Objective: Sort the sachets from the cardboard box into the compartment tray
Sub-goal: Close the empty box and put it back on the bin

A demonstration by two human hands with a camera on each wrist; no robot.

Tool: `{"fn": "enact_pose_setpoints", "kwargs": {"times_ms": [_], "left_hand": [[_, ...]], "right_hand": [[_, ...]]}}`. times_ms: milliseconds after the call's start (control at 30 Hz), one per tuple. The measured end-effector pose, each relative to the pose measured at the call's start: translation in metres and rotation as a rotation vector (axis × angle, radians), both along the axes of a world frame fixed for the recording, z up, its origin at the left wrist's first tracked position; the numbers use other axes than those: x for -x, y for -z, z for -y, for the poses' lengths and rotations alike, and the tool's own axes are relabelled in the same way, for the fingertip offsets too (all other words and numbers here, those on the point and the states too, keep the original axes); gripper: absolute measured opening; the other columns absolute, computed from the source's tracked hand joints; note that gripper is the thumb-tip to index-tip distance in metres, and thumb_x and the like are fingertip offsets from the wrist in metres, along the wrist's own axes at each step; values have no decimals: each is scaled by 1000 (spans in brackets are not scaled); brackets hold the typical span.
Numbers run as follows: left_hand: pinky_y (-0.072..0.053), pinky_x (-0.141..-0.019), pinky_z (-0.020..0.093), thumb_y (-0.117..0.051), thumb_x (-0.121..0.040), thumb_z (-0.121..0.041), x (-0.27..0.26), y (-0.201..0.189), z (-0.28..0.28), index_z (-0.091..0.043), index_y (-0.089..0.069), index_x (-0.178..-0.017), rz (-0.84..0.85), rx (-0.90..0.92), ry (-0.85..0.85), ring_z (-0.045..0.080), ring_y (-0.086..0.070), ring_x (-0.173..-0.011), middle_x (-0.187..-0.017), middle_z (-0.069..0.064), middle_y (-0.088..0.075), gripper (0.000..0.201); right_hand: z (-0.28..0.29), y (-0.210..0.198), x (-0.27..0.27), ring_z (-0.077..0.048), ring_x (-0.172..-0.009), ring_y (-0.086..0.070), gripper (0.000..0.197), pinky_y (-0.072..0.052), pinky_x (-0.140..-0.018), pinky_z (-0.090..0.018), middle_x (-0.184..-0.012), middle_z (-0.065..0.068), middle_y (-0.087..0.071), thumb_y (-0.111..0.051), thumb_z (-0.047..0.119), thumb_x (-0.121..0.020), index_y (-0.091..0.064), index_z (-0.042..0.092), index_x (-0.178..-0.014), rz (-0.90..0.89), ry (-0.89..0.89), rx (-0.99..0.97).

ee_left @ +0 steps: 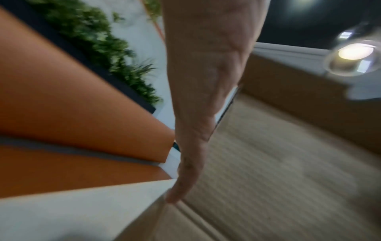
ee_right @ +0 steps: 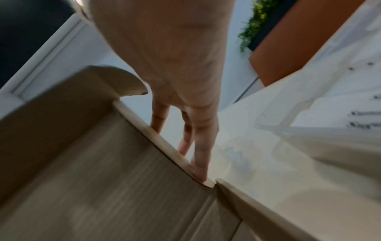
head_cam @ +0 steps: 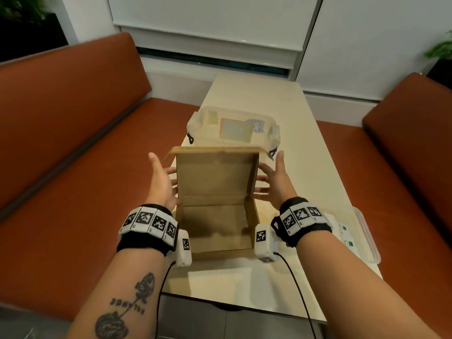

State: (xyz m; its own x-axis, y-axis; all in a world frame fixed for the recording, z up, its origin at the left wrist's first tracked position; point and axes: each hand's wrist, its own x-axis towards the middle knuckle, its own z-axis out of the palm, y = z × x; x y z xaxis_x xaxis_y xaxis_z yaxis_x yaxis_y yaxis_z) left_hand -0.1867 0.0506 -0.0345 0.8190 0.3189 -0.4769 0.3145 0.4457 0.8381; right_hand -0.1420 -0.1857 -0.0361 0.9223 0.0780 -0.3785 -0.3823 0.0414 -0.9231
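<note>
Cream rectangular tabletop (head_cam: 281, 113), running from lower centre to upper centre of frame, flanked by rust-orange upholstered benches (head_cam: 73, 143). Plain brown cardboard box (head_cam: 215, 226) at centre, base flat on the tabletop, lid raised near upright behind it; long axis up-frame, mouth facing the camera; interior apparently bare, no sachets discernible. Clear lidded plastic container (head_cam: 232, 128) just beyond the lid, upper centre. Clear plastic compartment tray (head_cam: 367, 238) at right edge, holding white sachets with green marks (head_cam: 346, 234), compartments not distinguishable. Left hand (head_cam: 161, 182) and right hand (head_cam: 274, 184) flanking the lid, fingers straight and spread, tips against its side edges, nothing pinched: probably steadying the lid for closing or opening; direction not determinable. Sorting probably at or near completion.
</note>
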Motion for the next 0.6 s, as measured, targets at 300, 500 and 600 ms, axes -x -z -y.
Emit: {"fn": "enact_pose_setpoints", "kwargs": {"times_ms": [300, 500, 600], "left_hand": [[-49, -80, 34, -46, -97, -36, 21, 12, -15, -17, -58, -87, 164, 134, 91, 20, -59, -90, -86, 3, -64, 24], [-52, -88, 37, -54, -84, 9, 24, 35, -29, -11, -51, -132, -40, -329, 158, 26, -53, -117, -136, 11, -48, 52], [-50, -90, 32, -50, -82, 18, 23, 43, -28, -10, -41, -141, -5, -435, 158, 21, -44, -129, -147, 9, -40, 66]], "right_hand": [[-5, 7, 11, -24, -100, -61, 33, -53, -85, -37, -100, -3, -65, -63, 50, -81, -62, 24, -102, -2, -78, -243], [4, 36, 23, -18, -81, -65, 28, -55, -72, -31, -94, -8, -66, -71, 20, -81, -60, 10, -105, 96, -81, 16], [8, 43, 28, -23, -85, -65, 22, -55, -75, -37, -92, -9, -68, -75, 15, -77, -64, 9, -95, 93, -154, 230]]}}
